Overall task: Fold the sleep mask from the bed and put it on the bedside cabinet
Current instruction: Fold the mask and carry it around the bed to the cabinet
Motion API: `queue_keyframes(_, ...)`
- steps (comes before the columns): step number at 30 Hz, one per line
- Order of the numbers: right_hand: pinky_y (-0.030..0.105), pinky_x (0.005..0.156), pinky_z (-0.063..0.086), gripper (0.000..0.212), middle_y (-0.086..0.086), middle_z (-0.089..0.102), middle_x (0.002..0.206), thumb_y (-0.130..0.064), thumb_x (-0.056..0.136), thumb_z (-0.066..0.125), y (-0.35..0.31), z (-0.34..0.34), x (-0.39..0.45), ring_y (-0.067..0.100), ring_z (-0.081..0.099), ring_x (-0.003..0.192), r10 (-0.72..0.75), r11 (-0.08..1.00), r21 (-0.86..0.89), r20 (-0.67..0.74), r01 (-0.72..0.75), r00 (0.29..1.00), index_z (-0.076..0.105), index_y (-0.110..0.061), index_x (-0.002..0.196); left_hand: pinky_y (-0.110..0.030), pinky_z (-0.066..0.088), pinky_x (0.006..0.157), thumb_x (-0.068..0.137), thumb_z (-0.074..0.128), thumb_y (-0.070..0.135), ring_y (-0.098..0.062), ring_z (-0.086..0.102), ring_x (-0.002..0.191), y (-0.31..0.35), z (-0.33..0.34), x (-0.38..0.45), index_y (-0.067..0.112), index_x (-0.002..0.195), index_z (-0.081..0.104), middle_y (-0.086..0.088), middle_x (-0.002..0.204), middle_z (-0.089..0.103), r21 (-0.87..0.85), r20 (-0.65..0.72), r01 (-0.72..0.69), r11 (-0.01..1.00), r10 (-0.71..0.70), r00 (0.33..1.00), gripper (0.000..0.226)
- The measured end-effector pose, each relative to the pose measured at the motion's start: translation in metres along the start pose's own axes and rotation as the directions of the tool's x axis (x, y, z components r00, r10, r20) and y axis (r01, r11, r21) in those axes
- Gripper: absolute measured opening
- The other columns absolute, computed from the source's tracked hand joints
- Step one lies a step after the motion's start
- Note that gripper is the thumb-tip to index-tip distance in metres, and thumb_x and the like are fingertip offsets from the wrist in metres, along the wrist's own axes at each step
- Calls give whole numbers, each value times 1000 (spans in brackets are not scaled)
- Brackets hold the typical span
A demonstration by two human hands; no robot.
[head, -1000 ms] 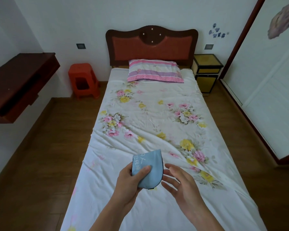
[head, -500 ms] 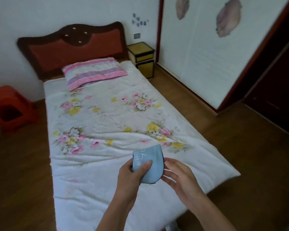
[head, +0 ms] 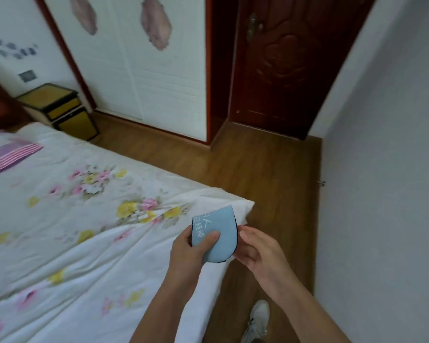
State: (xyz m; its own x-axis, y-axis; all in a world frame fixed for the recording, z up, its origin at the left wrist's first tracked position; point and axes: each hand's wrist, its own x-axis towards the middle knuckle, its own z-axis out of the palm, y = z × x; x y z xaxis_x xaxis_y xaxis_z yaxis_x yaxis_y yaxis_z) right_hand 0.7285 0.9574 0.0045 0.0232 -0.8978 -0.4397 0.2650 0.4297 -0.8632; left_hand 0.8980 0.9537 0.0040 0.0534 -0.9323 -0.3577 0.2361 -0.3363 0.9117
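Folded sleep mask held over the bed's corner, both my hands on it.

Far left, the bedside cabinet (head: pixel 57 108) stands against the wall beside the floral bed (head: pixel 67 219), well apart from me. My left hand (head: pixel 191 253) reaches up from below, thumb pressed across the face of the blue sleep mask (head: pixel 216 233), pinching it doubled over. Just right of it, my right hand (head: pixel 258 251) is cupped palm-up, fingertips touching the mask's dark edge. My white shoe (head: pixel 258 320) stands on the wooden floor (head: pixel 270 169).
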Motion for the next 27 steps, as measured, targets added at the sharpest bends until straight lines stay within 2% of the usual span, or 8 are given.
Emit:
queue_keyframes(2, 47, 101, 54, 54, 13, 75, 115, -43, 71, 75, -7, -25, 0, 29, 70, 111, -25, 999, 33, -58, 27, 998, 73, -12, 114, -31, 62, 68, 82, 78, 19, -18, 76, 92, -1, 29, 9, 24, 107, 70, 3, 99, 79, 26, 67, 6, 1000, -8, 998, 27)
queue_keyframes(6, 41, 93, 59, 31, 11, 78, 109, -36, 83, 70, -15, -76, 10, 28, 72, 107, -22, 992, 116, -169, 42, 985, 77, -17, 106, -32, 62, 69, 80, 79, 24, -22, 74, 99, -7, 82, 30, 24, 113, 67, -2, 107, 75, 74, 145, 22, 997, -32, 989, 35)
queue_keyframes(7, 40, 90, 59, 31, 12, 78, 109, -34, 83, 71, -17, -88, 15, 29, 72, 107, -9, 989, 141, -201, 38, 980, 76, -15, 107, -33, 63, 70, 77, 80, 27, -24, 73, 101, -9, 95, 36, 23, 116, 66, -4, 110, 74, 91, 158, 24, 996, -38, 987, 41)
queue_keyframes(11, 39, 86, 61, 56, 14, 77, 109, -43, 62, 79, -29, -137, 42, 29, 73, 105, 17, 975, 220, -265, 43, 964, 76, -12, 109, -37, 64, 76, 68, 80, 36, -28, 72, 104, -14, 151, 70, 16, 123, 64, -9, 116, 73, 142, 198, 39, 989, -67, 978, 60)
queue_keyframes(14, 37, 83, 61, 62, 14, 77, 110, -48, 57, 82, -47, -177, 71, 29, 73, 104, 33, 965, 258, -285, 44, 958, 76, -14, 108, -29, 63, 67, 67, 80, 37, -20, 75, 96, -15, 199, 101, 18, 120, 66, -6, 111, 75, 165, 209, 46, 985, -80, 975, 57)
queue_keyframes(18, 38, 83, 60, 61, 15, 76, 112, -45, 60, 82, -85, -230, 112, 28, 74, 103, 44, 956, 288, -304, 48, 952, 74, -12, 111, -24, 61, 62, 66, 80, 35, -10, 76, 89, -10, 267, 143, 24, 108, 67, 1, 102, 76, 161, 223, 53, 986, -89, 971, 46)
queue_keyframes(27, 39, 87, 60, 59, 13, 77, 108, -51, 56, 84, -160, -303, 175, 26, 74, 103, -19, 957, 271, -303, 105, 953, 78, -16, 102, -31, 63, 66, 69, 81, 32, -19, 76, 94, 5, 367, 212, 24, 108, 69, 5, 98, 80, 134, 263, 37, 990, -71, 962, 41)
